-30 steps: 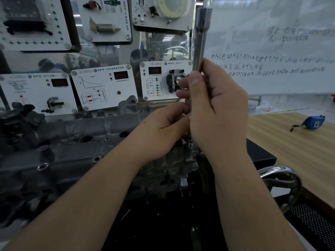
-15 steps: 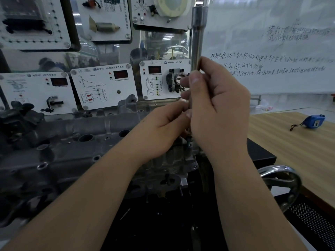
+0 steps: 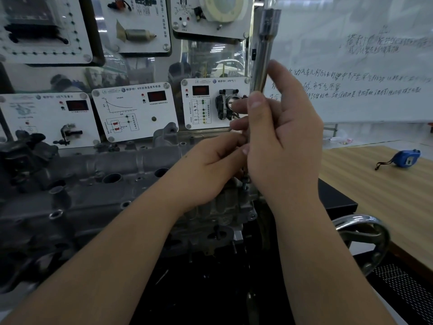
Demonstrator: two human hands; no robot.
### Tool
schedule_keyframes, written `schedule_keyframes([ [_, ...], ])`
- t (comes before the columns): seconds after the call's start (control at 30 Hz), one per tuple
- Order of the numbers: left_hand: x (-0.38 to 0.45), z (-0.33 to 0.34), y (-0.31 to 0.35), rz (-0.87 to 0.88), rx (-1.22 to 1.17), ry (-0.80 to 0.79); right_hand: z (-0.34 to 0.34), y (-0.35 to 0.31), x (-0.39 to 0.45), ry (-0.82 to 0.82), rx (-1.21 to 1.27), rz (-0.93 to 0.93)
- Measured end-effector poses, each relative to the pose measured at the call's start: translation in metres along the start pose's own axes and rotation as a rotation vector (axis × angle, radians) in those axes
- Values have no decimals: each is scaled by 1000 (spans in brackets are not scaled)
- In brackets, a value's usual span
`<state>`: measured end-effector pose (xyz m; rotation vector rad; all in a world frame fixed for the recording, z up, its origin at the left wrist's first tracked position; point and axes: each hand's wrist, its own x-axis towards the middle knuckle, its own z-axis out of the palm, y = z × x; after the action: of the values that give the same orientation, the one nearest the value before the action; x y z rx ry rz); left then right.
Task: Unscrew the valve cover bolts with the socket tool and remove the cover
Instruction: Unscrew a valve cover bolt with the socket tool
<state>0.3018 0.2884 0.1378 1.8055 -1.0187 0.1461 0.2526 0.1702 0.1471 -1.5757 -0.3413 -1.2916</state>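
Chrome-bright steel: socket tool (image 3: 263,50), a long tubular shaft standing nearly upright at upper centre-right of the frame, its wider hex end at the top edge, its lower end hidden behind the hands.

Right hand (image 3: 278,146), centre of frame: thumb laid along the shaft, index finger lifted straight beside it, the other fingers half extended to the left; fingers loosened about the tool, not wrapped round it. Whether the palm still bears on the shaft cannot be told.

Left hand (image 3: 210,167), just left of and touching the right hand: fingers curled toward the tool's lower part; what they pinch is hidden behind the right hand.

Bolt (image 3: 244,181), a short threaded stub, shows just below the two hands, above the end of the casting.

Valve cover (image 3: 98,184), grey cast metal, lying across the left and centre of the frame, in place on the engine, with round openings along its top.

Sensor display panels (image 3: 134,111), white, behind the engine across the upper left.

Whiteboard (image 3: 351,66), handwritten, upper right.

Wooden table (image 3: 375,193), right; blue tape measure (image 3: 406,158) resting on it.

Handwheel (image 3: 365,240), polished metal, lower right.
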Motion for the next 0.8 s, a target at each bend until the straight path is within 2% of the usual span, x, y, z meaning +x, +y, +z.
schedule_keyframes([
  [0.2, 1, 2, -1, 11, 9, 20, 0, 1, 2, -37, 25, 2],
  [0.4, 0, 2, 0, 19, -9, 22, 1, 2, 0, 8, -23, -67],
  [0.57, -1, 1, 1, -1, 19, 3, 0, 3, 0, 5, 38, -19],
  [0.7, 2, 2, -1, -1, 29, 23, 0, 2, 2, -16, -15, -70],
  [0.8, 3, 5, -1, -3, 25, 28, -1, 3, 3, 28, -73, -76],
])
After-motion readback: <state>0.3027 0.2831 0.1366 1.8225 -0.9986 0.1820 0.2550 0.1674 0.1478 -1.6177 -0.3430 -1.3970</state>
